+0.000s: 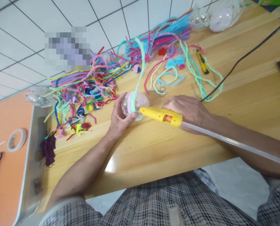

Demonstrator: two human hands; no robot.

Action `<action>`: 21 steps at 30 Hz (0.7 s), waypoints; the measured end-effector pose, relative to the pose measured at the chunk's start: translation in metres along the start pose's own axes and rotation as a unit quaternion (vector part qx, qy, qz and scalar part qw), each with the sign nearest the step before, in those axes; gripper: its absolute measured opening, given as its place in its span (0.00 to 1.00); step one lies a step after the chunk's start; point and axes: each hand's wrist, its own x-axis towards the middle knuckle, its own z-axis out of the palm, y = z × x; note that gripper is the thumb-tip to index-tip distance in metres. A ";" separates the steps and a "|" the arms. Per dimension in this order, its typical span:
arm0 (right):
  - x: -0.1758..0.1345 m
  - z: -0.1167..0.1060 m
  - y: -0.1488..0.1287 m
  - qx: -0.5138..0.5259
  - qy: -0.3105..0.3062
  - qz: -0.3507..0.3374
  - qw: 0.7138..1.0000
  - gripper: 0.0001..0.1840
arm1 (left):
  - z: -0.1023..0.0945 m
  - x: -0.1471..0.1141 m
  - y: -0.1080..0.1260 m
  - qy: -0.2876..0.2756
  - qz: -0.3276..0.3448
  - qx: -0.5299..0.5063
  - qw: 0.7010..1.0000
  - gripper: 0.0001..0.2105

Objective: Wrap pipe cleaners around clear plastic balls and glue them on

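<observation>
My left hand [121, 117] is closed around a clear, rounded plastic bottle piece [142, 99] with pinkish contents or tint. Lilac and mint-green pipe cleaners wrap its middle, and the loose end of the mint-green pipe cleaner [141, 59] rises away toward the back. In my right hand [187, 110] is a yellow hot glue gun [155, 114], its nozzle at the wrapped band beside my left thumb. A long clear glue stick [224, 138] sticks out of the gun's rear over my right forearm. Whether the nozzle touches the band I cannot tell.
Heaps of coloured pipe cleaners [93, 84] line the tiled wall. Scissors [160, 91], a yellow utility knife [202, 61] and a black cord [239, 61] lie on the wooden table. Clear plastic bottles [224, 18] stand back right. A tape roll [17, 139] rests on the orange surface at left.
</observation>
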 end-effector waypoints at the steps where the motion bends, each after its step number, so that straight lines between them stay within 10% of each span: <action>1: -0.001 0.001 0.000 0.000 0.003 0.002 1.000 0.12 | 0.000 0.001 -0.001 0.001 0.007 -0.004 1.000 0.44; 5: -0.002 0.001 0.006 0.036 -0.001 0.044 0.998 0.07 | 0.001 0.002 -0.005 -0.003 0.018 -0.011 1.000 0.44; 8: 0.000 -0.009 0.030 0.050 0.025 0.200 0.978 0.09 | 0.003 0.002 -0.005 0.007 0.004 -0.014 1.000 0.45; 16: -0.021 -0.077 0.167 -0.106 0.124 0.561 0.811 0.11 | 0.009 0.003 0.000 0.041 -0.043 -0.061 0.996 0.43; 21: -0.053 -0.083 0.208 -0.120 0.130 0.499 0.848 0.13 | 0.011 0.003 0.000 0.047 -0.050 -0.050 0.996 0.45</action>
